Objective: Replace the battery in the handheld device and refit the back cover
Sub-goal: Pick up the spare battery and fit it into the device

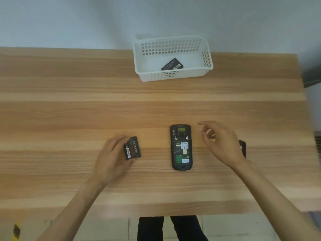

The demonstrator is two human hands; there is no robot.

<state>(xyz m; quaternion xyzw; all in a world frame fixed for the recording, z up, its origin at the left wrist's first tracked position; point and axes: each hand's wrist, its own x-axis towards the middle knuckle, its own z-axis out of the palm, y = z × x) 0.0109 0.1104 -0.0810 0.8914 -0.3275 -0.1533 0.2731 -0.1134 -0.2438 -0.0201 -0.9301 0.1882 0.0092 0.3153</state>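
Observation:
The dark handheld device (181, 147) lies face down on the wooden table (69, 110), its battery bay uncovered with labels and a green board showing. To its left my left hand (111, 159) grips a black battery (132, 148) at the table surface. My right hand (220, 141) hovers just right of the device, fingers loosely apart and holding nothing. A black piece, likely the back cover (242, 147), lies beyond that hand, mostly hidden by it. A second black battery (172, 64) rests inside the white basket (173, 74).
The white perforated basket stands at the table's far edge, against a pale wall. A dark object (311, 77) sits off the table's right side. The table's near edge runs just above my legs.

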